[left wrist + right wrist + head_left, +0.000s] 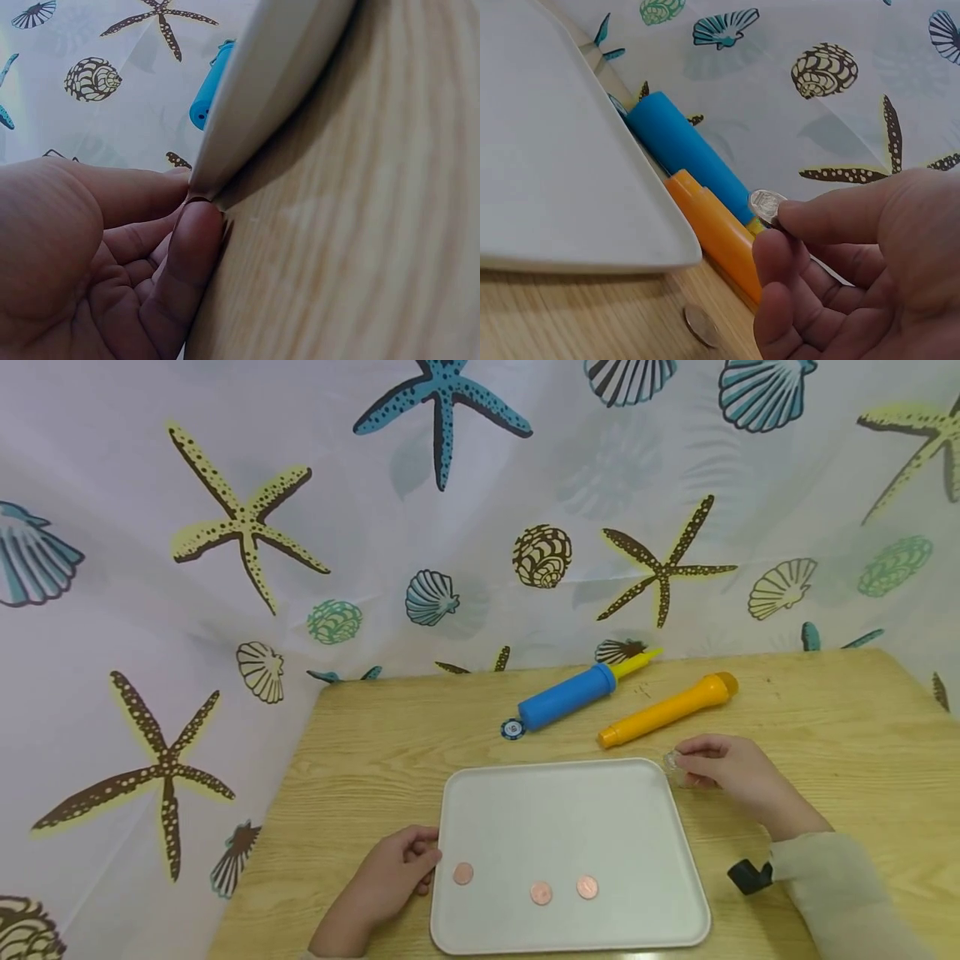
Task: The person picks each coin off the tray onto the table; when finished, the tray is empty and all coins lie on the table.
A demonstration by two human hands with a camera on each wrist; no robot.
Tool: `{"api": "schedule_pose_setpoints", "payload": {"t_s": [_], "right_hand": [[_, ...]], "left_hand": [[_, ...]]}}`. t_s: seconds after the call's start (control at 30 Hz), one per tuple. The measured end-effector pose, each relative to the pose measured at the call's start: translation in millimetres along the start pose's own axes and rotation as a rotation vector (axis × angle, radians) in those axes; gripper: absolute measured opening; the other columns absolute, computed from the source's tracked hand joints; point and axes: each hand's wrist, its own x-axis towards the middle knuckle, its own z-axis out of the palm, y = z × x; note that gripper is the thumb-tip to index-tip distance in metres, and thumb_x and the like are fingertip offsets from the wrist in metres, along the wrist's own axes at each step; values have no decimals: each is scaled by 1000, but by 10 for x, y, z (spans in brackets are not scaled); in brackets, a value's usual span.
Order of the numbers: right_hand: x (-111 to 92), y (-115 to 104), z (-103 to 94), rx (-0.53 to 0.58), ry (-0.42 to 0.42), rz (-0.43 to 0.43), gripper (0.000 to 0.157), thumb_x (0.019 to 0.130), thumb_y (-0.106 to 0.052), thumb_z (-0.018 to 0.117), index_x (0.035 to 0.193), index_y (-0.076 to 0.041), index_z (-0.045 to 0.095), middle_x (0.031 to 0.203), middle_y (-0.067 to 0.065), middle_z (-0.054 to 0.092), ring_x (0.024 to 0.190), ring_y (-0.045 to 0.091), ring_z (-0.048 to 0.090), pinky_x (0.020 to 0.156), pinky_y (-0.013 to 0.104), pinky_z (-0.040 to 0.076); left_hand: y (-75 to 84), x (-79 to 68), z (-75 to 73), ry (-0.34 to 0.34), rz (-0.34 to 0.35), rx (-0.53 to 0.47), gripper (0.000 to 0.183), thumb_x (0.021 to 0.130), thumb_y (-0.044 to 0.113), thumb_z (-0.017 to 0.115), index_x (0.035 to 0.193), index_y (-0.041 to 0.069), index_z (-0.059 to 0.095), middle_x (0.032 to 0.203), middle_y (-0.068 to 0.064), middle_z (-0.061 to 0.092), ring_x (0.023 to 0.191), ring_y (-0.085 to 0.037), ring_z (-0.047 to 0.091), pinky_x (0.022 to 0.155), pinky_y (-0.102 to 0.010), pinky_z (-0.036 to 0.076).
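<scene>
A white tray (555,827) lies on the table with three copper coins on it: one (462,873) at the left and a pair, one (541,892) beside another (587,887), near the front. At the tray's left edge, my left hand (397,870) pinches the rim (251,97) between thumb and fingertip. Just off the far right corner, my right hand (731,768) holds a silver coin (766,204) between thumb and forefinger, above the table. Below it, a second coin (701,325) lies on the wood, close to the tray's corner.
Behind the tray lie a blue hand pump (566,697) with a yellow nozzle and an orange toy microphone (667,710). A dark poker chip (513,728) touches the pump's end. A patterned sheet (480,543) hangs along the back of the wooden table (360,768).
</scene>
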Motion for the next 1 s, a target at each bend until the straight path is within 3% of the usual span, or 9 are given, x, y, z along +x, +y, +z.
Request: {"api": "schedule_pose_setpoints", "payload": {"t_s": [0.5, 0.67, 0.87, 1.0], "right_hand": [[-111, 338, -484, -195, 141, 109, 52, 102, -37, 60, 135, 3, 57, 124, 18, 64, 93, 18, 63, 77, 24, 54], [-116, 401, -547, -313, 193, 117, 46, 103, -31, 58, 131, 5, 59, 113, 17, 67, 89, 23, 62, 75, 27, 49], [-105, 446, -583, -365, 229, 113, 41, 103, -27, 57, 126, 6, 62, 99, 12, 69, 86, 24, 61, 72, 30, 47], [-119, 465, -596, -398, 270, 120, 39, 102, -24, 55, 125, 7, 62, 105, 19, 68, 95, 33, 57, 80, 43, 48]], "left_hand": [[0, 5, 12, 10, -8, -7, 34, 99, 11, 64, 130, -3, 61, 97, -9, 59, 72, -18, 60, 62, -29, 58], [16, -3, 14, 15, -8, -11, 34, 99, 10, 64, 130, -3, 61, 96, -9, 59, 72, -18, 60, 61, -29, 58], [1, 14, 17, 10, -7, -8, 33, 99, 10, 63, 130, -3, 61, 96, -9, 60, 72, -17, 60, 62, -28, 58], [-3, 21, 18, 5, -1, -8, 33, 99, 10, 63, 130, -3, 61, 96, -9, 60, 72, -17, 60, 62, -28, 58]]}}
